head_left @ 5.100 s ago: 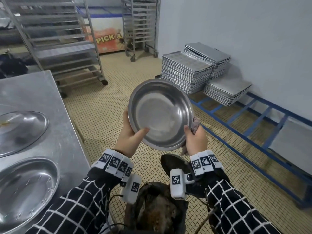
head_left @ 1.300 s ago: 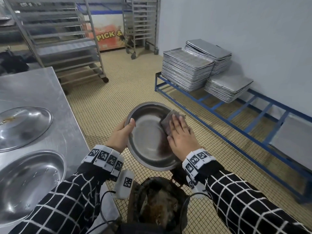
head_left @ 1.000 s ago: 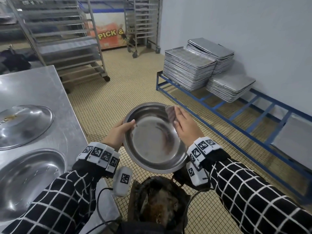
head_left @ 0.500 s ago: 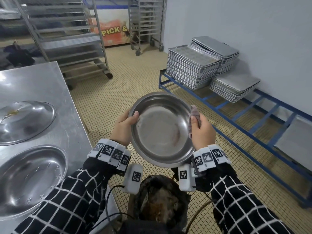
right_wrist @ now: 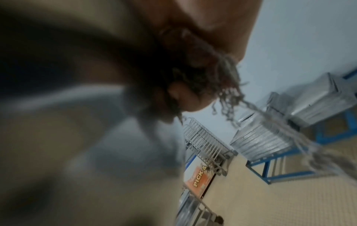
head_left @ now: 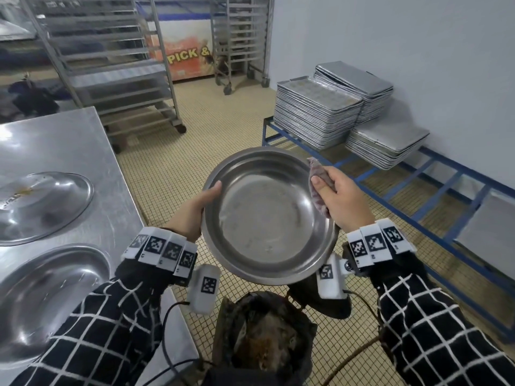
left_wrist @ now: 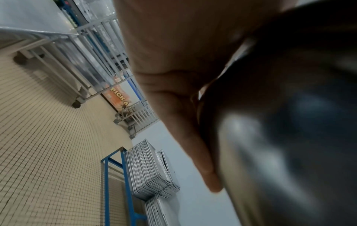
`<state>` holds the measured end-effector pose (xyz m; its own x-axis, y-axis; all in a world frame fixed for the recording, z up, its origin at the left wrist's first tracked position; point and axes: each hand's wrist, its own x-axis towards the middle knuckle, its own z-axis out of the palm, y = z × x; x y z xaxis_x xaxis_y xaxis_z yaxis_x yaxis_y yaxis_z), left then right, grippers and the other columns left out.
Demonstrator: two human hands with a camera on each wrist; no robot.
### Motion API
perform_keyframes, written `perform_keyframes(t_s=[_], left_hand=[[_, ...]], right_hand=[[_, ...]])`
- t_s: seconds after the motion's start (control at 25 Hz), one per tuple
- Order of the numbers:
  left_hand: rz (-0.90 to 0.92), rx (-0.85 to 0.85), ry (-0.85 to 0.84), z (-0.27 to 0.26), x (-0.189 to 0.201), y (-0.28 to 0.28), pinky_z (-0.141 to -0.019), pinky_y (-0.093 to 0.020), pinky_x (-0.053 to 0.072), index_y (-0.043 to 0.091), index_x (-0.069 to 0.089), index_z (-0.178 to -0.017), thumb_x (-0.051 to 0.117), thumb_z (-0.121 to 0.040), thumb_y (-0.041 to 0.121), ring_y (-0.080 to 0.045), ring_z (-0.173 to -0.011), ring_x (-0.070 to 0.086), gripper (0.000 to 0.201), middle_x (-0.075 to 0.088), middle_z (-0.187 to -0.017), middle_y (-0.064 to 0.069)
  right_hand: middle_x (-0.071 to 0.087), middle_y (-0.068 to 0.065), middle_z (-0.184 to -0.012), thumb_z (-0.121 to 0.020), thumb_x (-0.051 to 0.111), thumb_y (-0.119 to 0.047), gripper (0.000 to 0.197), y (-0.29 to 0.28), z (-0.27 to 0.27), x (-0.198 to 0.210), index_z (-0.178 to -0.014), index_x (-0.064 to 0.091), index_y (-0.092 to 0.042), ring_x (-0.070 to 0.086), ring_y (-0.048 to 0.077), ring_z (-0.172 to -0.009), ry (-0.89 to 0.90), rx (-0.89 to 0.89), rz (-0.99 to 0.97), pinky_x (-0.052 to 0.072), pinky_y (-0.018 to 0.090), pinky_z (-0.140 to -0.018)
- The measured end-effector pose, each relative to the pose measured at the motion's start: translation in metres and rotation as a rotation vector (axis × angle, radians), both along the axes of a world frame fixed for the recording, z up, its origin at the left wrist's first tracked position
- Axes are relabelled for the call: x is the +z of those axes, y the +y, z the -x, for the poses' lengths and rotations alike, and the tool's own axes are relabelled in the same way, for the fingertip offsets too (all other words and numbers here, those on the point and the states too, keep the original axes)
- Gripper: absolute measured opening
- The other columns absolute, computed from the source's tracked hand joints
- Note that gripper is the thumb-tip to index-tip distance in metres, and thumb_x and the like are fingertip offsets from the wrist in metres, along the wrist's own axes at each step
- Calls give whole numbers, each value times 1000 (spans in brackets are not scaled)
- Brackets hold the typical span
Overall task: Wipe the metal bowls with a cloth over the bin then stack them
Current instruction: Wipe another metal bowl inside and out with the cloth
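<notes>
Your left hand (head_left: pixel 192 215) grasps left rim of metal bowl (head_left: pixel 267 215), thumb over edge. Your right hand (head_left: pixel 341 201) pinches cloth (head_left: pixel 317 190) against bowl's right rim. Bowl at frame centre, tilted toward you, above bin (head_left: pixel 264 338) at bottom centre. Two more bowls (head_left: pixel 47 296) on steel table (head_left: pixel 55 143), left of frame.

The floor (head_left: pixel 211 140) was laid in small beige tiles. A plain pale wall (head_left: pixel 418 45) ran along the right, and beside it a low blue metal frame (head_left: pixel 434 201) carried stacks of baking trays (head_left: pixel 315 118). Two wheeled tray racks (head_left: pixel 111 65) stood at the back near an orange sign (head_left: pixel 186 57) reading "PICK &". A steel table (head_left: pixel 55 140) stood on the left.
</notes>
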<state>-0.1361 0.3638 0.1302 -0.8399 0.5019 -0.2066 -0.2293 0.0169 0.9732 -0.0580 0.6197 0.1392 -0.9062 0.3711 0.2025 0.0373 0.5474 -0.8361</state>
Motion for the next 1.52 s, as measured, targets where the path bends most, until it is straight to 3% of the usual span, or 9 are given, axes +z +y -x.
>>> perform_keyframes(t_s=[0.24, 0.4, 0.56, 0.68, 0.88, 1.12, 1.2, 1.32, 1.52], left_hand=[[-56, 339, 129, -18, -3, 19, -79, -34, 51, 16, 66, -94, 42, -98, 40, -17, -76, 67, 35, 69, -84, -2], [-196, 469, 125, -29, -10, 36, -93, -35, 49, 26, 55, -123, 42, -99, 37, -20, -110, 61, 29, 65, -117, -1], [-120, 218, 151, -14, -15, 22, -75, -30, 56, 17, 45, -136, 56, -87, 44, -27, -103, 65, 56, 64, -118, -10], [-159, 30, 81, -9, 0, 5, -73, -32, 57, 12, 59, -119, 50, -89, 43, -24, -90, 68, 44, 71, -100, -6], [-125, 231, 127, -16, 5, 15, -87, -45, 50, 16, 69, -105, 42, -97, 41, -28, -95, 66, 37, 72, -98, -8], [-150, 327, 163, -41, -2, 49, -83, -20, 47, 22, 51, -115, 44, -98, 36, -8, -100, 59, 23, 61, -105, 8], [-59, 224, 209, -33, -5, 45, -81, -27, 55, 15, 45, -130, 50, -94, 43, -14, -98, 64, 46, 62, -114, -2], [-275, 150, 86, -10, 0, 20, -67, -32, 58, 5, 43, -132, 63, -75, 53, -21, -86, 68, 78, 61, -111, -13], [-218, 141, 100, -16, 11, 10, -76, -39, 50, 11, 66, -105, 54, -86, 39, -25, -87, 64, 36, 72, -87, -4]], right_hand=[[61, -1, -82, -97, 46, -39, 26, -27, -5, -25, -102, 55, -16, 64, 17, -72, 81, -337, 179, 55, 33, -63], [63, 3, -89, -99, 44, -34, 23, -55, -5, -37, -108, 49, -14, 66, 19, -76, 110, -459, 331, 57, 32, -64], [61, 3, -84, -98, 48, -31, 18, -39, -8, -24, -106, 51, -16, 61, 11, -63, 65, -360, 408, 52, 22, -52], [58, 0, -74, -97, 50, -31, 16, -18, -15, -1, -101, 56, -17, 56, 7, -58, -7, -169, 289, 46, 16, -49], [57, -3, -72, -98, 47, -34, 22, -32, -15, 2, -97, 54, -13, 55, 5, -54, 80, -291, 255, 42, 11, -44], [52, -3, -73, -101, 40, -25, 20, -60, -12, -4, -106, 45, -6, 53, -5, -44, 128, -427, 425, 36, 6, -37], [53, -2, -73, -100, 43, -27, 22, -51, -12, -1, -107, 47, -6, 52, -4, -42, 99, -398, 425, 37, 8, -38], [55, -1, -72, -99, 47, -28, 17, -22, -14, 10, -103, 52, -12, 50, -4, -42, 3, -224, 350, 40, 11, -42], [57, -1, -74, -97, 50, -31, 19, -10, -11, 22, -99, 56, -14, 52, 2, -52, 3, -100, 169, 42, 13, -47]])
